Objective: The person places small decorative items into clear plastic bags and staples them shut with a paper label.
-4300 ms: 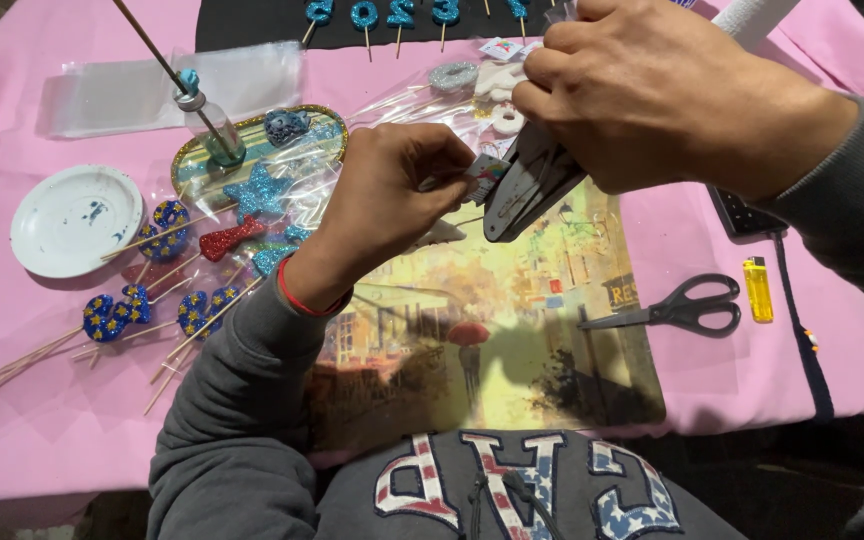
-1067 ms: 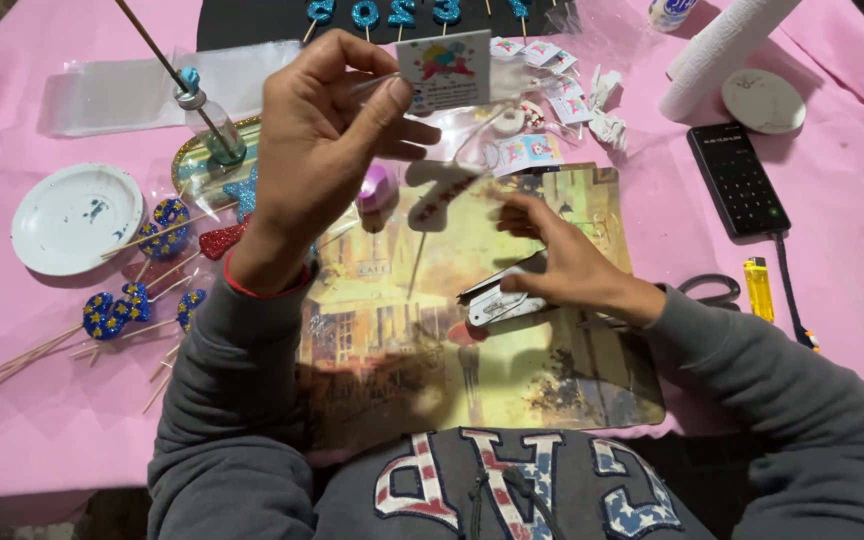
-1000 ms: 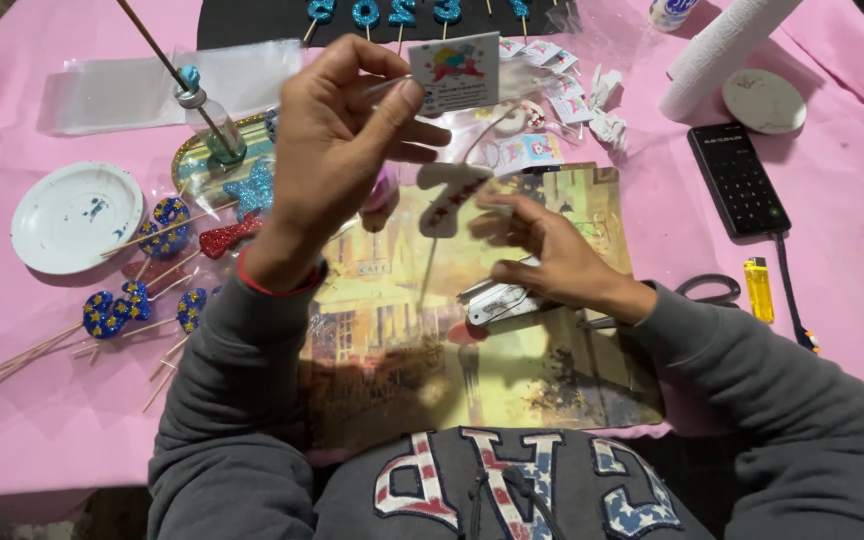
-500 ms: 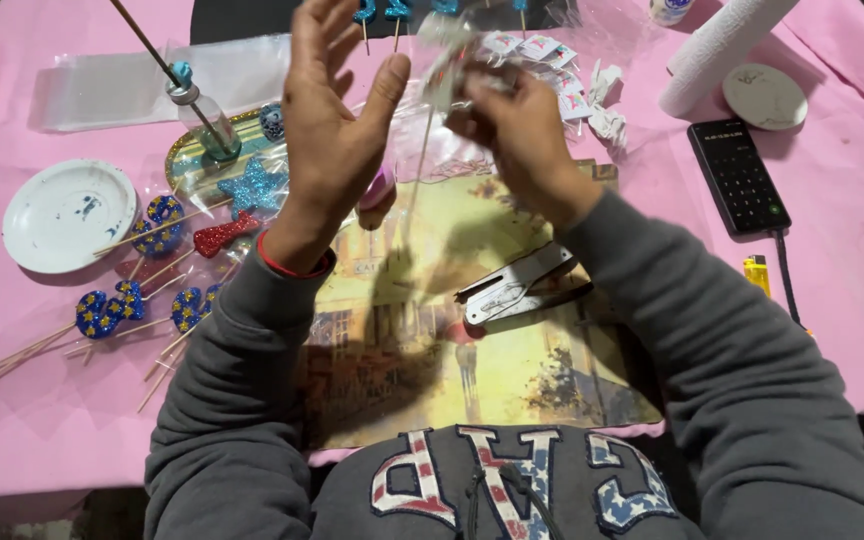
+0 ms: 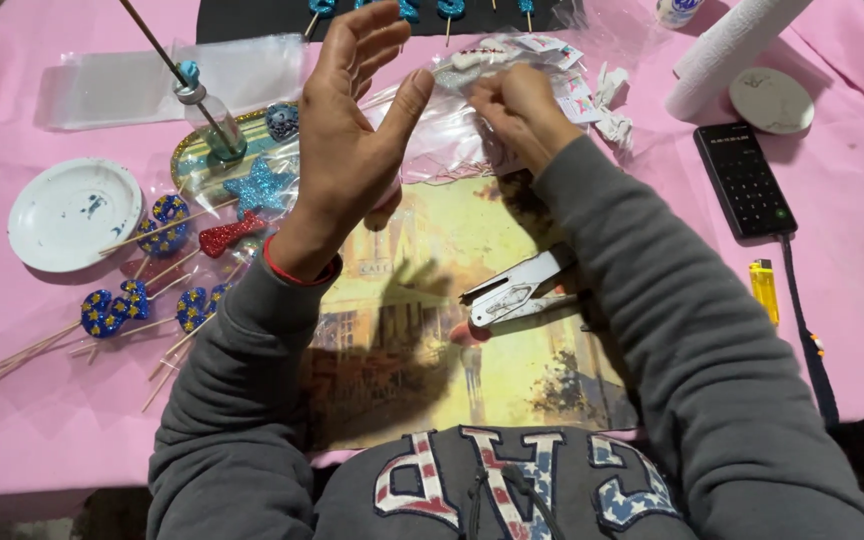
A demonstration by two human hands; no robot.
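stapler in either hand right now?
No. The stapler lies on the picture mat, below the raised left hand and right hand.

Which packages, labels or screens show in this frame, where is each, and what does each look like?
Clear cellophane bag: pinched in the right hand, left hand beside it; glossy, crinkled.
Flat clear plastic sleeve: far left on the pink cloth; rectangular, empty.
Small printed paper tags: behind the right hand; white, multicoloured.
Black keypad device: right side; slim rectangle, no lit screen visible.
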